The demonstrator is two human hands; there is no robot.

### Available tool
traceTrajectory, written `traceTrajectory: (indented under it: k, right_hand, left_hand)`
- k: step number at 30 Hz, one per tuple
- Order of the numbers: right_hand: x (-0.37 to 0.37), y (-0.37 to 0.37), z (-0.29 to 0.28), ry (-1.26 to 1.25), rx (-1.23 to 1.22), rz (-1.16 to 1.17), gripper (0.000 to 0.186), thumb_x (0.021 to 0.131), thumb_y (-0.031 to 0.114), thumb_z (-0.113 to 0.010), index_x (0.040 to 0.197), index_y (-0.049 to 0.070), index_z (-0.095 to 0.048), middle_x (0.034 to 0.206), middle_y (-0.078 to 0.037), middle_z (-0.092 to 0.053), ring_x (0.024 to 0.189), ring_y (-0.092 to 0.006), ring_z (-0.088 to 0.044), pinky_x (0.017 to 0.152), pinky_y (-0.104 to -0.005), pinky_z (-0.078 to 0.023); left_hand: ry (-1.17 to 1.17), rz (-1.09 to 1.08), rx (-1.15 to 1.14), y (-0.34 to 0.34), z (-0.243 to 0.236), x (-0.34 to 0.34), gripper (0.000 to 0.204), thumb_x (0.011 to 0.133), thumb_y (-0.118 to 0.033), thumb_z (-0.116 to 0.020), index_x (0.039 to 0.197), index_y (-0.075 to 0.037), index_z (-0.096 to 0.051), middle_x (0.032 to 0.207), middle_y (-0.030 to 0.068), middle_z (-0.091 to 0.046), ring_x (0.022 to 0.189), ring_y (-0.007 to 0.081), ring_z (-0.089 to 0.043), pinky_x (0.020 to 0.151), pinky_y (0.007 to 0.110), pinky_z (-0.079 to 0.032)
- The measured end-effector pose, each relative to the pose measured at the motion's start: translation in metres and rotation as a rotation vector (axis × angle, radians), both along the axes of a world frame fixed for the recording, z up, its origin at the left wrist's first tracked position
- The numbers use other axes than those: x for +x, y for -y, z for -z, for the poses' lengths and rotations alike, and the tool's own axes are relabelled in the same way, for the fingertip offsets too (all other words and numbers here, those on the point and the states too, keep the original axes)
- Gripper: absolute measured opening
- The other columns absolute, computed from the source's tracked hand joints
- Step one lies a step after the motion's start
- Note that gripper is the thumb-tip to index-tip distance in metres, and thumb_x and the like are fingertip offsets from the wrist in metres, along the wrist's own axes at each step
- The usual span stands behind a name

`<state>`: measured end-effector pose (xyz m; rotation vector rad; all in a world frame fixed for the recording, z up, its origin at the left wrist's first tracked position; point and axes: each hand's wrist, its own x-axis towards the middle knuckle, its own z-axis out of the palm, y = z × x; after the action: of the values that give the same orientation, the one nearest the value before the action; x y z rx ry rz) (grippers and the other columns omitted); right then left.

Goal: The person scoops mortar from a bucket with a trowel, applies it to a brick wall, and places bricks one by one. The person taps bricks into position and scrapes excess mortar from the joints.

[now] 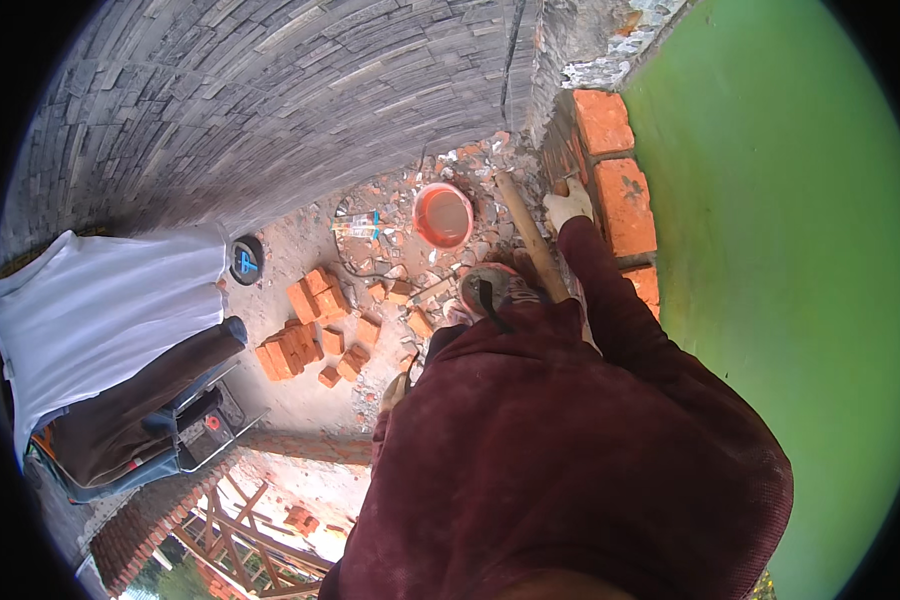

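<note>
My right hand (568, 206), in a pale glove, reaches forward to the brick wall on the right. It is closed round the short wooden handle of what looks like a trowel (561, 187); the blade is hard to make out. Beside the glove runs a course of orange bricks (625, 207) with grey mortar between them. At the left edge of my dark red sleeve, my left hand (394, 391) shows only in part, also gloved, low over the rubble. Its fingers are mostly hidden. A pinkish bucket (443, 217) holding wet brown mix stands ahead of me.
A wooden pole (530, 235) leans between me and the wall. Loose bricks (290, 350) are piled on the floor to the left, near a black round container (247, 260). Broken rubble (390, 215) surrounds the bucket. White cloth (110, 310) hangs at far left; a green sheet (780, 250) borders the right.
</note>
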<state>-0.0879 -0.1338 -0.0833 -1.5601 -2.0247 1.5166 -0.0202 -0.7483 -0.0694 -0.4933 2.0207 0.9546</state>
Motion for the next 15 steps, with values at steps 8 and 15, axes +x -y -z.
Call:
traceTrajectory:
  k: [8,15]
  right_hand:
    - [0.039,0.028,-0.123,-0.192,-0.201,0.199,0.058,0.087,0.015,-0.066,0.14,0.003,-0.046,0.096,-0.015,-0.065,0.072,-0.0236,-0.067,0.052,-0.0367,-0.053]
    - [-0.029,-0.005,0.002,0.298,-0.01,-0.107,0.054,0.087,0.011,-0.062,0.138,0.001,-0.047,0.119,-0.023,-0.064,0.094,-0.0354,-0.071,0.067,-0.0438,-0.06]
  left_hand:
    - [-0.028,-0.409,0.164,-0.057,-0.056,-0.02,0.053,0.098,-0.04,-0.066,0.141,-0.01,-0.057,0.114,-0.0019,-0.063,0.096,0.0095,-0.057,0.078,0.03,-0.046]
    - [-0.004,-0.076,0.154,-0.057,-0.061,-0.009,0.053,0.099,-0.042,-0.063,0.14,-0.008,-0.058,0.111,0.0007,-0.065,0.096,0.0115,-0.059,0.084,0.033,-0.048]
